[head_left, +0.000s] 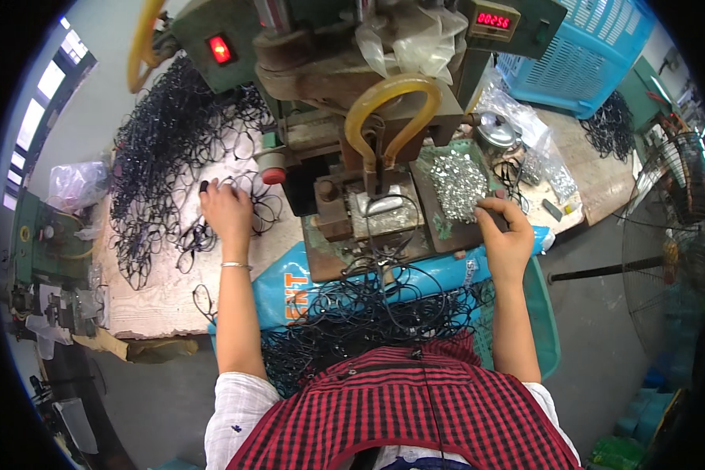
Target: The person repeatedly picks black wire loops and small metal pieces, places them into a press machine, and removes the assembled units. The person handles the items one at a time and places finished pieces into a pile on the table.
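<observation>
Head view: left hand (229,217) at black cords (160,141), upper left; grip cannot be determined. Right hand (509,241), fingers curled, beside metal bits (457,184), right of centre; any hold cannot be confirmed.

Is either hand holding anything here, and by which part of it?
It cannot be told: the right hand is at the edge of the small metal pieces, the left hand beside black loops; neither clearly shows a hold.
</observation>
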A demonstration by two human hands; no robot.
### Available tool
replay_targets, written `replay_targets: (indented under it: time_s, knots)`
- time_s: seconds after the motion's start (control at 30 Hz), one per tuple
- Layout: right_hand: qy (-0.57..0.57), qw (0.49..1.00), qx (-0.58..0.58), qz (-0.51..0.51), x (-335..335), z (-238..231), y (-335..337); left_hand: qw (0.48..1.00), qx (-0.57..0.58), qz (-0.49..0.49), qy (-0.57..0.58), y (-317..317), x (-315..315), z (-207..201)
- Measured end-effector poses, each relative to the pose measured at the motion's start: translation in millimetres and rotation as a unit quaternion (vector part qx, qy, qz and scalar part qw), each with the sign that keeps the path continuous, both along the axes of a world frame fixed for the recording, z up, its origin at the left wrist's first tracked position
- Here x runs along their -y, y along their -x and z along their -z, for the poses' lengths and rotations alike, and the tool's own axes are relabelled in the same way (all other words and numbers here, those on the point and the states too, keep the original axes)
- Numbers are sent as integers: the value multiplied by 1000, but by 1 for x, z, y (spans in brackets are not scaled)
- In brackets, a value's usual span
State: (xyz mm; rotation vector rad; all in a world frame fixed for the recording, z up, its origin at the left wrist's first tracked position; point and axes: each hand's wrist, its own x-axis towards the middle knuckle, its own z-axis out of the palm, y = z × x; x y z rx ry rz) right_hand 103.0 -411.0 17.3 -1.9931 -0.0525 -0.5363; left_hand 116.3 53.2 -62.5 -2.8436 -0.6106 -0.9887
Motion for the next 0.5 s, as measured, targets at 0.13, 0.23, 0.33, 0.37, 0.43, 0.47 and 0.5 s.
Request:
replay_targets:
  time_s: [0.13,0.23,0.33,0.37,0.43,0.47,0.5]
  knots:
    - [-60,983,-40,-167,-37,-65,4,974,78,12,211,15,21,-28]
    - [-95,962,-16,-255,-77,-74,-17,912,140,114,369,20,1,-8]
    - [-152,953,-10,-263,-100,-67,-18,737,215,193,611,42,32,-19]
    - [-204,942,-14,-264,-103,-63,-17,712,221,214,631,52,46,-30]
    - [-202,944,-44,-257,-102,-64,-11,690,245,252,633,68,65,-53]
    - [-197,946,-52,-253,-101,-67,-11,684,262,262,629,69,80,-75]
    - [-159,955,-69,-239,-99,-65,-13,649,311,321,616,68,92,-95]
